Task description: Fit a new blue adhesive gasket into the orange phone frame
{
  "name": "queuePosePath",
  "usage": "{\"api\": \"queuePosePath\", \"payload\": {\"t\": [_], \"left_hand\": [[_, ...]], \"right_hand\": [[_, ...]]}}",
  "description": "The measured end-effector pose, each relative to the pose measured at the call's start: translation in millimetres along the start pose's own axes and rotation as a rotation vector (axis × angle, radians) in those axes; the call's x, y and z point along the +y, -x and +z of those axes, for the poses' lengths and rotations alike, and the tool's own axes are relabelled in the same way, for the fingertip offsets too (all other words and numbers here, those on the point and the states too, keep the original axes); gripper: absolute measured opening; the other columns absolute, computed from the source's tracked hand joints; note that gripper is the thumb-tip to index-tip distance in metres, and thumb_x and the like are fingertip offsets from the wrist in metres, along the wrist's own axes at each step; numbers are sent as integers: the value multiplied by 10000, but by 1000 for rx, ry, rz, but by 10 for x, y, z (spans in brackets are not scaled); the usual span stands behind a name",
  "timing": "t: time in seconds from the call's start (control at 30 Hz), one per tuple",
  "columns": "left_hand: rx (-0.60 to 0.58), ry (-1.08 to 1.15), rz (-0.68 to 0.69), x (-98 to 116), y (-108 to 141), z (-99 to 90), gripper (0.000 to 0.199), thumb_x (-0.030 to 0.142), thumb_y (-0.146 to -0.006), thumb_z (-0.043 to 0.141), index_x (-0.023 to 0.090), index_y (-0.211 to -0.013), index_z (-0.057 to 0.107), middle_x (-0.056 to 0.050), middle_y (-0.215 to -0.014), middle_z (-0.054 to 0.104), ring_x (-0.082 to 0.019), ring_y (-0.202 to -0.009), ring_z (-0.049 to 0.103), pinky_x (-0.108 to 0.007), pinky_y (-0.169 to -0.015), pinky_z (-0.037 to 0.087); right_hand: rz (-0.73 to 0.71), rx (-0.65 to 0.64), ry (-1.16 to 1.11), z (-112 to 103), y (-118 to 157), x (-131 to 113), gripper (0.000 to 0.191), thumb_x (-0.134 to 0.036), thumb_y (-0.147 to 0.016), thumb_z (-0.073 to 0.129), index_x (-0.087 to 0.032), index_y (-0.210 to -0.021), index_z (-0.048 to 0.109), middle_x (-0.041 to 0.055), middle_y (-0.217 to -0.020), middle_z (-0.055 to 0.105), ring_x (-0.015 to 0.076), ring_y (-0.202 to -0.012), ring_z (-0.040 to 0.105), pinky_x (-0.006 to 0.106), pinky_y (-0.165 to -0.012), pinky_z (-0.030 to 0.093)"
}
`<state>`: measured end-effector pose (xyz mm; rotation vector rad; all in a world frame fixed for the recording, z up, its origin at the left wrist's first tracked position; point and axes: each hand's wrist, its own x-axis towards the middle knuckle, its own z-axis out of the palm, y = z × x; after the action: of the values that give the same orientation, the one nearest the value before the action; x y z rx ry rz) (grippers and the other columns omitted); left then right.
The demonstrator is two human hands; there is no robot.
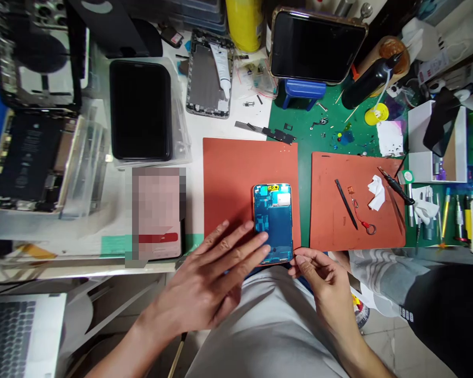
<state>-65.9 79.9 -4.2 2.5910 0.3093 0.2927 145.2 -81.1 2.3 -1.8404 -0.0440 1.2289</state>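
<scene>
A phone screen part [276, 226] lies on an orange-red mat [230, 178], its shiny blue inner side up, with a yellow strip at its top edge. My left hand [208, 278] is stretched out flat, its fingertips resting on the part's left side. At the lower right corner of the part, my right hand [319, 275] has thumb and forefinger pinched together. What lies between those fingertips is too small to make out.
A second mat [323, 210] on the right holds a black stick tool [346, 203], a red cord with a ring, crumpled tissue and a screwdriver [396, 186]. A phone on a stand [317, 47], a dark phone [140, 110] and opened phones [29, 157] surround the work area. Another person sits at right.
</scene>
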Motion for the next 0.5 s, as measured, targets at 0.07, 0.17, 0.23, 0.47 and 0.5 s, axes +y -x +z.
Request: {"api": "queuePosePath", "payload": {"t": [0.07,0.17,0.23,0.47,0.5], "left_hand": [[25,6,-27,-33,46,-81,719,93,-961,446,112,-1677,392,-101,-1720,483,-322,-1686,265,-586,-1379,248],[16,9,-13,-35,61,-86,700,102,-963,454,108,-1662,420,-101,-1711,497,-332,-1682,274,-593,-1365,297],[-7,4,22,-19,42,-21,669,135,-981,488,134,-1649,452,-70,-1711,501,-322,-1682,278,-569,-1374,295],[-57,-26,39,6,2,117,546,261,-1034,551,204,-1578,564,-14,-1720,490,-292,-1688,264,-529,-1412,175],[-50,-25,37,12,-6,115,532,259,-1038,551,198,-1567,576,-18,-1711,503,-288,-1684,274,-523,-1412,174]], "right_hand": [[-1,-8,-5,-21,1,18,456,-619,-809,901,-208,-994,831,71,-871,798,213,-769,730,339,-775,574],[-6,-25,10,-45,-2,48,428,-604,-850,875,-215,-1023,831,69,-881,800,219,-791,735,349,-802,574],[-13,-29,19,-49,-6,63,418,-598,-863,867,-215,-1028,829,70,-890,801,222,-798,734,354,-812,573],[-16,-19,12,-1,-1,32,447,-619,-837,876,-205,-997,826,74,-869,800,219,-768,722,344,-777,561],[-19,-17,11,6,1,19,452,-623,-834,876,-202,-991,826,75,-867,798,218,-765,721,343,-772,561]]}}
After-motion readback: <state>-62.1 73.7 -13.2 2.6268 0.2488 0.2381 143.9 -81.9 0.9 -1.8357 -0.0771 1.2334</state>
